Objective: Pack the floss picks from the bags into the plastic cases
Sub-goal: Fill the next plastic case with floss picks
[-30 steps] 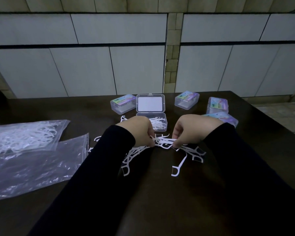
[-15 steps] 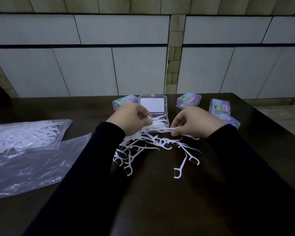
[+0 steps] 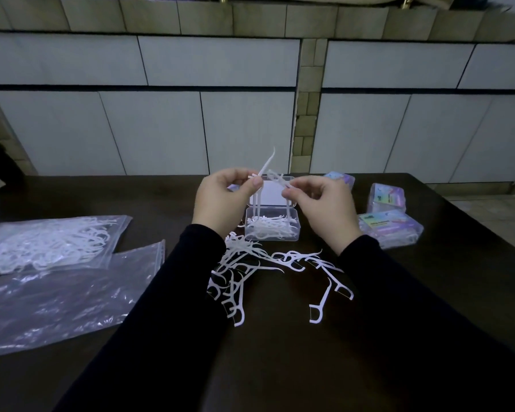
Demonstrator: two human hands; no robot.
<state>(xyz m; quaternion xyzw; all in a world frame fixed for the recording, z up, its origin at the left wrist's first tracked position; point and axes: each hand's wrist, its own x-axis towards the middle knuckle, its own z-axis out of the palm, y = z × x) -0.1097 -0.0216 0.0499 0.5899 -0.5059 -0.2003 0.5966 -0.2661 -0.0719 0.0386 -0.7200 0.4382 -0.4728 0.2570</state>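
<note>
Both hands hold floss picks above the open case at frame centre.

The left hand point(image 3: 222, 200) pinches an upright floss pick point(image 3: 265, 167); the right hand point(image 3: 321, 208) pinches another pick point(image 3: 277, 179). Below them the open case point(image 3: 272, 230) holds picks, with loose picks point(image 3: 250, 269) on the table point(image 3: 280, 367).

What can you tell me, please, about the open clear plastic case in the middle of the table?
The open clear plastic case is a small rectangular box of transparent plastic with rounded corners. Its hinged lid stands raised at the back, showing a white rectangular panel. The tray is partly filled with white floss picks lying mostly crosswise. It sits flat on the dark table, beyond the loose picks; both hands hover in front of its lid, not visibly touching it.
</note>
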